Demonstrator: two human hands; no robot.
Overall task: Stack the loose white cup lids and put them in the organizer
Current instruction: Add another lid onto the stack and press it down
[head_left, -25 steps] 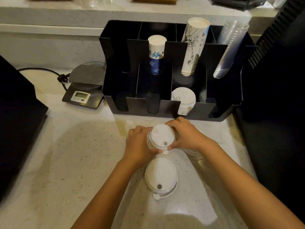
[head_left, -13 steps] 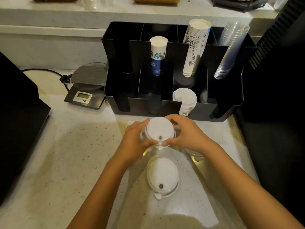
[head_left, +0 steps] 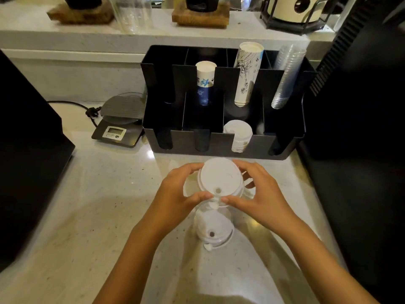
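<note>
A stack of white cup lids (head_left: 219,177) is held above the counter between both hands, its top face towards me. My left hand (head_left: 175,194) grips its left side and my right hand (head_left: 260,194) its right side, thumbs meeting at the lid's tab. Another white lid (head_left: 215,232) lies flat on the counter just below the held stack. The black organizer (head_left: 182,139) stands behind, and a stack of white lids (head_left: 238,134) sits in its front row, third slot from the left.
The organizer's back row holds a blue-printed paper cup stack (head_left: 205,82), a taller white paper cup stack (head_left: 246,73) and clear plastic cups (head_left: 286,75). A digital scale (head_left: 119,121) sits to its left. Black machines (head_left: 355,106) flank the counter on both sides.
Both hands have lifted the lid stack off the counter and a little towards the organizer. The lid lying on the counter has stayed in place.
</note>
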